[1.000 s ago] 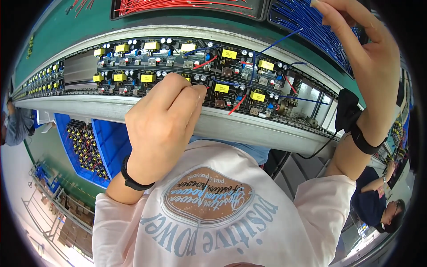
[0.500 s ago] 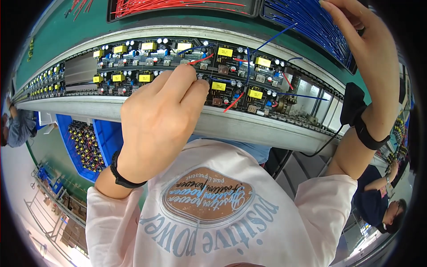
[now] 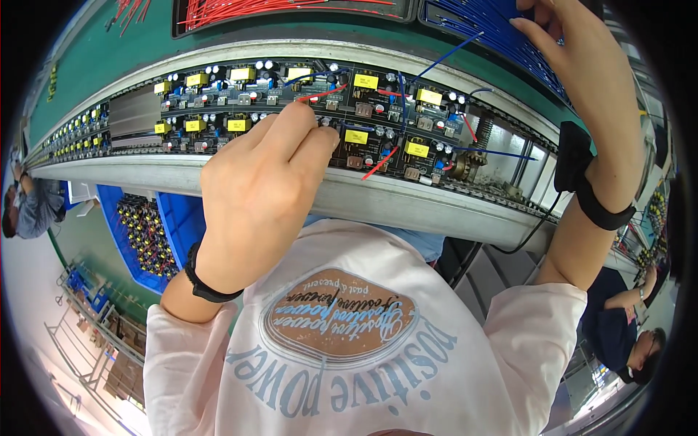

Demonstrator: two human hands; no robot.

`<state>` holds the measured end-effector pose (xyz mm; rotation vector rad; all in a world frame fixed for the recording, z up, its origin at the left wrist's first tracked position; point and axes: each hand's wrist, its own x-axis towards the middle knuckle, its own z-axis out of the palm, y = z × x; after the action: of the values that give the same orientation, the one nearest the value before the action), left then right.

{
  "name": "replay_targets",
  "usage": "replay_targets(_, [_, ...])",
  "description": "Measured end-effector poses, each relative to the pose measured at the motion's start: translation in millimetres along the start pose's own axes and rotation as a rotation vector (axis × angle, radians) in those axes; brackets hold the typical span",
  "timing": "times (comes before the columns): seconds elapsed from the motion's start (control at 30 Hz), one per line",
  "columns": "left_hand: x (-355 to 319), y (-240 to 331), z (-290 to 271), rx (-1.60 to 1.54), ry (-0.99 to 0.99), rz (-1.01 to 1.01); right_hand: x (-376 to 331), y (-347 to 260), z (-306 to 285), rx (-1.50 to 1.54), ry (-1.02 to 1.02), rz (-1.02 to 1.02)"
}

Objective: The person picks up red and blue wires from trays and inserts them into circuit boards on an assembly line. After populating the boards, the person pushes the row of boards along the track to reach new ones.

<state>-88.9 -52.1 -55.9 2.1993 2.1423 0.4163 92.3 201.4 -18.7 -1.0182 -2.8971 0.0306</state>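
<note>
My left hand [image 3: 262,182] is closed with its fingertips down on the circuit boards [image 3: 396,163]; what they press or pinch is hidden. A red wire [image 3: 323,93] sticks out beside its index finger. At the upper right, my right hand [image 3: 574,54] is over the tray of blue wires [image 3: 483,22], thumb and index finger apart, with nothing visible between them. Its top is cut off by the picture's edge. The boards carry yellow transformers [image 3: 366,81]. Loose-ended blue wires [image 3: 451,54] and another red wire [image 3: 382,163] stand out from the boards to the right of my left hand.
The boards lie in two rows on a metal-railed conveyor [image 3: 407,190]. A black tray of red wires [image 3: 291,11] stands beyond it on the green surface. A blue bin [image 3: 116,218] of wired boards is at the near left. Other people [image 3: 618,320] are at both sides.
My right hand has moved a little down and left over the blue wires, with thumb and index finger now visibly apart. My left hand stays at nearly the same place on the boards.
</note>
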Motion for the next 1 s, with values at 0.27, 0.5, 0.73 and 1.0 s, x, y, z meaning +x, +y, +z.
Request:
replay_targets(0.27, [-4.1, 5.0, -9.1, -0.158, 0.009, -0.091, -4.1, 27.1, 15.0, 0.099, 0.074, -0.073])
replay_targets(0.5, [-1.1, -20.4, -55.2, -0.408, -0.034, -0.151, -4.8, 3.2, -1.7, 0.164, 0.071, 0.081])
replay_targets(0.73, [68.7, -86.2, -78.9, -0.113, 0.168, 0.115, 4.4, -2.2, -6.2, 0.176, 0.226, -0.073])
replay_targets(1.0, [171.2, -134.3, -18.8, -0.135, 0.269, 0.314, 17.0, -38.0, -19.1, 0.403, 0.126, -0.074])
